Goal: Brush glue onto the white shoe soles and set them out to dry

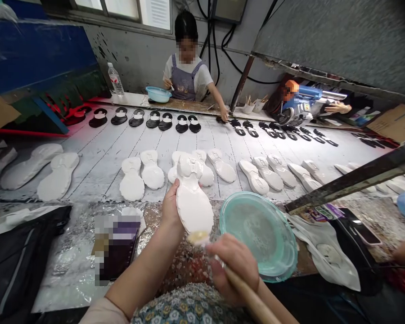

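My left hand is closed round the edge of a white shoe sole, held tilted up above the near edge of the conveyor. My right hand grips a brush by its pale wooden handle. The brush's light bristles are at the lower end of the sole and look blurred. To the right of the sole stands a round teal basin with a cloudy residue inside. Behind the held sole, more white soles lie along the near side of the white conveyor belt.
Black sandal parts line the belt's far side. Across it a person in an apron holds a brush beside a blue bowl and reaches to the belt. A metal bar slants at right. A phone and a dark purple item flank my hands.
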Demonstrator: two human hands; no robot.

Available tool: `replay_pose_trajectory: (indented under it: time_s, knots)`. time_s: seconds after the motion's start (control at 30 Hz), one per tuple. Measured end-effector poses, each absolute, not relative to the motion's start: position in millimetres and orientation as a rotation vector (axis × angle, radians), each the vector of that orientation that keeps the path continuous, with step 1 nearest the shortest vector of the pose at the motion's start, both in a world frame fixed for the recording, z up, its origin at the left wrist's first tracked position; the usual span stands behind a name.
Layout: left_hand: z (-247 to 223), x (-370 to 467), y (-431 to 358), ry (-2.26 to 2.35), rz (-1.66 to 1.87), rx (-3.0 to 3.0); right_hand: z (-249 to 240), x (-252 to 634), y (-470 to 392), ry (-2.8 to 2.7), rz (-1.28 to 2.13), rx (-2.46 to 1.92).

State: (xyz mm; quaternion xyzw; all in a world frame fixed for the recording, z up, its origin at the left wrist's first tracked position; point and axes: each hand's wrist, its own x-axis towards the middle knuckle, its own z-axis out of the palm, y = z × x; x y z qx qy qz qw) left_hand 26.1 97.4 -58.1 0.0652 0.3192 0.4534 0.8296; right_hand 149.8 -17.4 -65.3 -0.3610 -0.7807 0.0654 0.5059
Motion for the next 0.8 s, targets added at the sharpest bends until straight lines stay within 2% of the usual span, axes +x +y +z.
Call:
replay_pose_trajectory:
  time_s: [0.1, 0.23, 0.4, 0.5, 0.63, 0.8]
  knots:
    - [-59.7, 25.0, 102.5, 0.708, 0.988, 0.110, -69.2, 149.3, -18.0, -1.840, 0.070, -0.999]
    - [-59.2, 23.0, 105.3, 0.723, 1.009, 0.085, -73.7, 149.0, -19.5, -1.904, 0.077, -0.836]
    - [-55.6, 18.9, 108.0, 0.706, 0.968, 0.086, -73.2, 149.0, -26.2, -1.806, 0.087, -1.021]
    - [-53.3, 18.0, 108.3, 0.685, 0.936, 0.081, -73.6, 148.5, -33.2, -1.711, 0.243, -1.057]
    - [-47.9, 17.3, 103.7, 0.624, 0.839, 0.082, -78.5, 160.4, -26.8, -1.396, 0.615, -1.173]
    - [-35.8, 16.9, 95.6, 0.530, 0.700, 0.152, -81.7, 181.1, -15.1, -1.176, 0.595, -1.234]
